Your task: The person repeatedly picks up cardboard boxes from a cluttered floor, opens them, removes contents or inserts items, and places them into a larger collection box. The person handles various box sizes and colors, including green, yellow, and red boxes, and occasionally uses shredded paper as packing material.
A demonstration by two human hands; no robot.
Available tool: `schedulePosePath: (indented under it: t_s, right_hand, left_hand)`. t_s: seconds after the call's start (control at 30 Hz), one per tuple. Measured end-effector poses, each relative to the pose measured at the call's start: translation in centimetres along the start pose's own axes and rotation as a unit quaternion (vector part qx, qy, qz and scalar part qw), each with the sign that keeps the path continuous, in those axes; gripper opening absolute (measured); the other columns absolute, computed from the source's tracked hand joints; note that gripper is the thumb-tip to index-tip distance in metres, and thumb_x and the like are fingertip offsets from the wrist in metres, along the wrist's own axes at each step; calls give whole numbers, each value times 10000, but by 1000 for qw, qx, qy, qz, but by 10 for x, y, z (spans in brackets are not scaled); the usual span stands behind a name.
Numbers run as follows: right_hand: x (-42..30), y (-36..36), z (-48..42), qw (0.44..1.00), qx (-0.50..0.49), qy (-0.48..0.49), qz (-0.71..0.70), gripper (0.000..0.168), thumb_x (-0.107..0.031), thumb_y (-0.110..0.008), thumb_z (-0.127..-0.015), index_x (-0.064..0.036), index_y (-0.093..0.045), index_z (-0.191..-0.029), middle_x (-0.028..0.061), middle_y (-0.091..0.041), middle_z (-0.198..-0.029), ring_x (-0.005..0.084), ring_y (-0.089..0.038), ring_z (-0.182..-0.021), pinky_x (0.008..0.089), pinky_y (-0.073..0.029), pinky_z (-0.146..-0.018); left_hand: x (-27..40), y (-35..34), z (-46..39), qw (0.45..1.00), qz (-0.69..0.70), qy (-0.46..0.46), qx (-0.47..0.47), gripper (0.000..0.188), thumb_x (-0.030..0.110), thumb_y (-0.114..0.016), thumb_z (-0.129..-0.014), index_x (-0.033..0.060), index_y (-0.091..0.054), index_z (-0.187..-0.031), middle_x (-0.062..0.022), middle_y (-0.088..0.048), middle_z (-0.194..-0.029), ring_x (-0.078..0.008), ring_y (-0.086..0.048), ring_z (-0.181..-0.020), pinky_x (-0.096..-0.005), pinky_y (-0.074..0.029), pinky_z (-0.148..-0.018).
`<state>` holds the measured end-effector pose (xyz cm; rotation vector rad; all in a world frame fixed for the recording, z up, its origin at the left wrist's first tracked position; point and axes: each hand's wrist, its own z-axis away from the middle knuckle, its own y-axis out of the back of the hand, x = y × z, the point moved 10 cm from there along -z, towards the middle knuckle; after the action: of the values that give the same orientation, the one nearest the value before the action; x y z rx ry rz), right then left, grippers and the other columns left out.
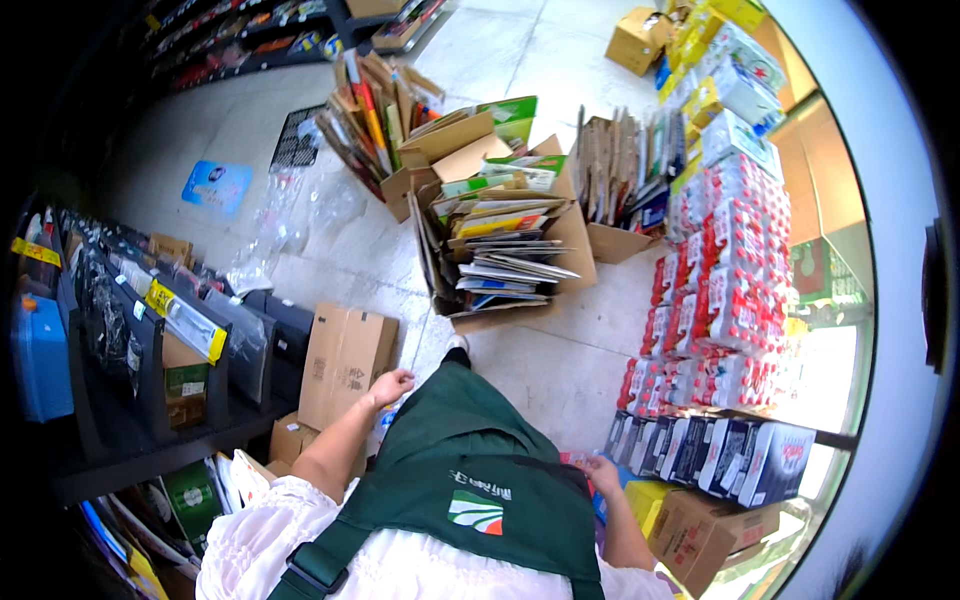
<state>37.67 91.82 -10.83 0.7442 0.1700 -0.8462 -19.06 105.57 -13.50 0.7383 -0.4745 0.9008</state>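
Observation:
My left hand (391,388) hangs beside the dark green apron (480,442), fingers loosely bent and nothing visible in it. It is nearest to a tall closed cardboard box (346,360) that bears printing. By the apron's other edge is my right hand (602,475), partly hidden. A red and pink item (574,458) shows beside its fingertips; whether they touch it I cannot tell. In front of me, an open cardboard box (577,244) on the floor is packed with flattened cartons (510,274).
More flattened cardboard stands in bundles behind, left (375,112) and right (611,169). Shrink-wrapped bottle packs (720,277) and dark blue cartons (712,454) are stacked by the window. Dark shelving (255,431) lines the left. Clear plastic film (289,217) lies on the floor.

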Motion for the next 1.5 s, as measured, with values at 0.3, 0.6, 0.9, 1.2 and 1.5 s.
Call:
schedulePosePath:
  t_s: [0.3,0.6,0.9,1.2,1.5]
  right_hand:
    - [-286,29,-79,990,-17,126,61,328,-171,-606,-752,-52,-597,-1057,146,-647,-827,251,-631,-772,334,-493,-697]
    - [-344,29,-112,983,-17,165,84,323,-169,-609,-757,-46,-592,-1055,136,-651,-823,239,-630,-765,328,-496,-696]
    - [-250,31,-118,1000,-17,5,15,375,-150,-620,-717,-32,-585,-1071,148,-648,-834,226,-630,-721,327,-495,-661]
    - [-272,39,-122,999,-35,-19,32,353,-116,-622,-716,-23,-600,-1056,152,-655,-828,212,-635,-698,324,-502,-650]
    - [-369,76,-300,997,-43,51,25,367,-172,-635,-721,-56,-600,-1067,153,-648,-855,248,-621,-795,341,-486,-723]
  left_hand:
    - [-56,117,8,959,229,141,86,290,145,-559,-833,20,-547,-1094,-36,-588,-838,-106,-537,-708,-232,-451,-621]
    - [-190,97,80,896,314,305,71,125,179,-564,-846,121,-593,-953,-12,-583,-739,-109,-539,-574,-245,-425,-487]
    - [-159,174,11,923,252,276,87,215,168,-571,-816,45,-614,-987,-42,-601,-778,-137,-558,-623,-254,-443,-528]
    - [94,259,-199,994,25,-11,104,308,221,-569,-814,41,-590,-1063,-109,-638,-888,-169,-596,-777,-311,-475,-699]
    - [152,244,-303,991,136,1,20,249,216,-570,-847,29,-582,-1011,-17,-562,-780,-100,-508,-707,-259,-443,-648]
